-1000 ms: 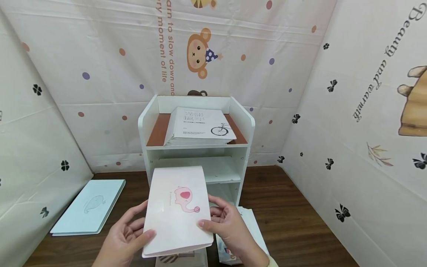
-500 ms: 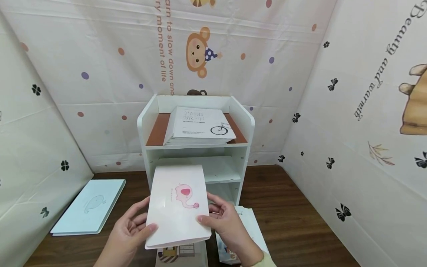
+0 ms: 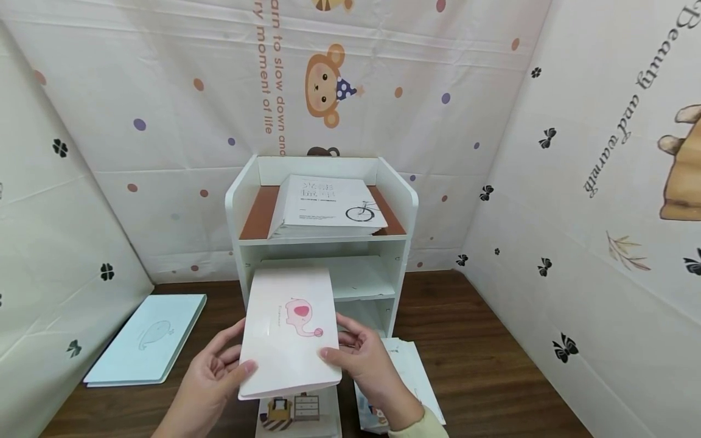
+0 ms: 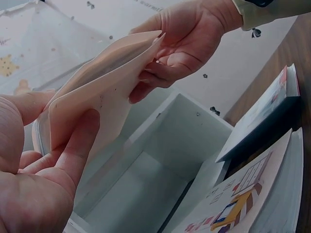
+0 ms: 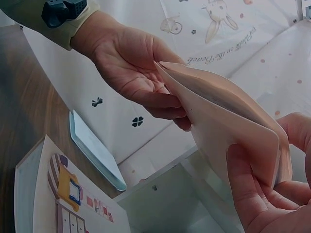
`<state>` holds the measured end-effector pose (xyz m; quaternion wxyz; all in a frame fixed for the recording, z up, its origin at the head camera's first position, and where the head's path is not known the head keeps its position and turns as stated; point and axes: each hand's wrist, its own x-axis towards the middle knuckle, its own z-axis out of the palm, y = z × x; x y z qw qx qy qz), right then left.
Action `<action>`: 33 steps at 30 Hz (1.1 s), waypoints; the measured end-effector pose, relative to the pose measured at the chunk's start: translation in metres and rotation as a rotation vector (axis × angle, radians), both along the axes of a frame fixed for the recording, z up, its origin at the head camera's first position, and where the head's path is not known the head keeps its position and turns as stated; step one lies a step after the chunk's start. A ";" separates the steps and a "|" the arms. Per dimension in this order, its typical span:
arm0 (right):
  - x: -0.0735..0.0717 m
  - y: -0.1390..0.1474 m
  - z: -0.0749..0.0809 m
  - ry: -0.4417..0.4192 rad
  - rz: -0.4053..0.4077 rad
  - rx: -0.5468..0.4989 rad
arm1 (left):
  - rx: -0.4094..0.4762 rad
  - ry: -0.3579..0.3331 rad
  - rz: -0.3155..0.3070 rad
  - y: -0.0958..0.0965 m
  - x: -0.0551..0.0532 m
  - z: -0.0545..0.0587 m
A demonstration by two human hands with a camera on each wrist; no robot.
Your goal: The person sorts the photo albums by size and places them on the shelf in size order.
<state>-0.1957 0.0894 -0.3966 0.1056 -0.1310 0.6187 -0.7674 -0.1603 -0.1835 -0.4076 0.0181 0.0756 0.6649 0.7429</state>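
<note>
Both hands hold a white notebook (image 3: 287, 359) with a pink elephant on its cover, in front of the white shelf unit (image 3: 405, 243). My left hand (image 3: 205, 380) grips its left edge, thumb on the cover. On the right edge, my right hand (image 3: 372, 371) pinches it the same way, fingers underneath. Both wrist views show the notebook (image 4: 102, 92) from its near end, its covers slightly parted and fingers (image 5: 238, 170) against the underside. It hides part of the middle and lower shelves in the head view.
Papers or booklets (image 3: 334, 204) with a bicycle drawing lie on the top shelf. At left on the wooden table (image 3: 482, 353) lies a light-blue whale notebook (image 3: 148, 340). A book with a yellow cart picture (image 3: 301, 417) and another book (image 3: 408, 371) lie in front.
The notebook and both hands have moved slightly up and away, toward the shelf unit. More of the cart-picture book below it now shows.
</note>
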 end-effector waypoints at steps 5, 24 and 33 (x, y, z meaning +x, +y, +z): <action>-0.002 -0.002 -0.002 -0.006 -0.014 0.009 | 0.004 -0.026 0.000 -0.002 -0.003 -0.001; -0.012 -0.008 -0.010 -0.012 -0.040 0.027 | 0.034 -0.019 -0.011 -0.006 -0.012 -0.010; -0.015 -0.009 -0.011 -0.038 -0.047 -0.002 | 0.040 -0.056 0.047 -0.003 -0.015 -0.009</action>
